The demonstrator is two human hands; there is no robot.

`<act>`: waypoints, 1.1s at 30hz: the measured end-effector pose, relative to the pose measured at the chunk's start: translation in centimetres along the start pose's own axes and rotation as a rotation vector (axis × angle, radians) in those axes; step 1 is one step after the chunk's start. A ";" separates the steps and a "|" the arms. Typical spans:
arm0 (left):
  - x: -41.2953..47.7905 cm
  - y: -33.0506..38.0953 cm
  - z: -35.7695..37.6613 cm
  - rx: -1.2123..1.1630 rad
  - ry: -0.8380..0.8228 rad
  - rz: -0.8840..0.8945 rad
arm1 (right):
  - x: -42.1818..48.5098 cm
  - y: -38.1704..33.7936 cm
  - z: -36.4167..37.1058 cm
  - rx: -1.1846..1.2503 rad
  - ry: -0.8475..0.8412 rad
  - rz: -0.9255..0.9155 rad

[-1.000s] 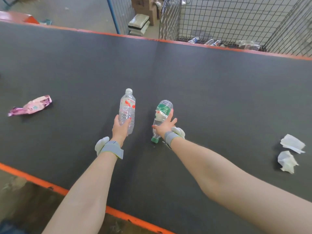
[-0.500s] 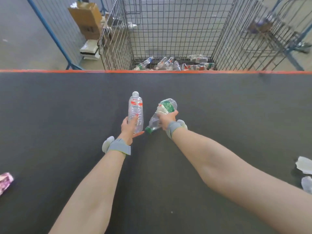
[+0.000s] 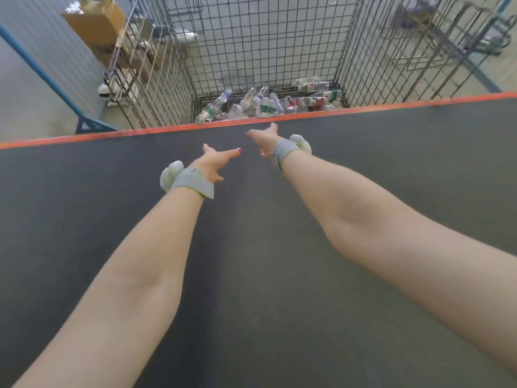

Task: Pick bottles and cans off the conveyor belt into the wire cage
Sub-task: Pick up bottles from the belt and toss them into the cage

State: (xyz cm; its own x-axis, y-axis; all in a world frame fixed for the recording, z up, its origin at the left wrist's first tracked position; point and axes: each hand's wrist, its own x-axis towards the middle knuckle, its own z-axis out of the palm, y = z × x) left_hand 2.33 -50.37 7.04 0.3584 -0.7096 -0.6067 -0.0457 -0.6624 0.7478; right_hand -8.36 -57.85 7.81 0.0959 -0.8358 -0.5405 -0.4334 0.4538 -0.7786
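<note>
Both my arms stretch forward over the dark conveyor belt (image 3: 84, 219). My left hand (image 3: 216, 162) is open with fingers spread and holds nothing. My right hand (image 3: 264, 138) is open too, fingers pointing at the belt's orange far edge (image 3: 363, 109), and is empty. Just beyond that edge stands the wire cage (image 3: 265, 37). On its floor lies a heap of clear plastic bottles (image 3: 263, 103) with green and red labels. I cannot pick out the two bottles I held among them. No bottle or can lies on the visible belt.
Left of the cage a wire rack (image 3: 131, 68) carries a cardboard box (image 3: 95, 19) and packages. A blue frame post (image 3: 50, 77) slants down at the far left. Another wire cart (image 3: 453, 35) stands at the back right on the concrete floor.
Both hands have swung forward toward the cage and let go of their bottles, which are gone from the hands. The view has tipped toward the cage; the paper scraps have left the frame.
</note>
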 end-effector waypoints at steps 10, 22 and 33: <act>-16.3 -11.3 -0.2 0.712 -0.040 -0.044 | -16.9 13.6 -0.5 -0.566 -0.240 -0.049; -28.2 -23.9 -3.8 0.941 -0.023 -0.072 | -31.1 26.7 -0.5 -0.736 -0.418 -0.048; -33.1 -29.6 -2.5 0.926 0.165 -0.037 | -34.4 35.7 0.3 -1.255 -0.476 -0.096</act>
State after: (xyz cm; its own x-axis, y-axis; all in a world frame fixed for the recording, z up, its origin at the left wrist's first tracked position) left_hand -5.88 -6.65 5.63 0.4990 -0.6884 -0.5265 -0.7295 -0.6616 0.1736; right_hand -26.83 -12.78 -1.48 0.3610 -0.5438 -0.7576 -0.9045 -0.4021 -0.1424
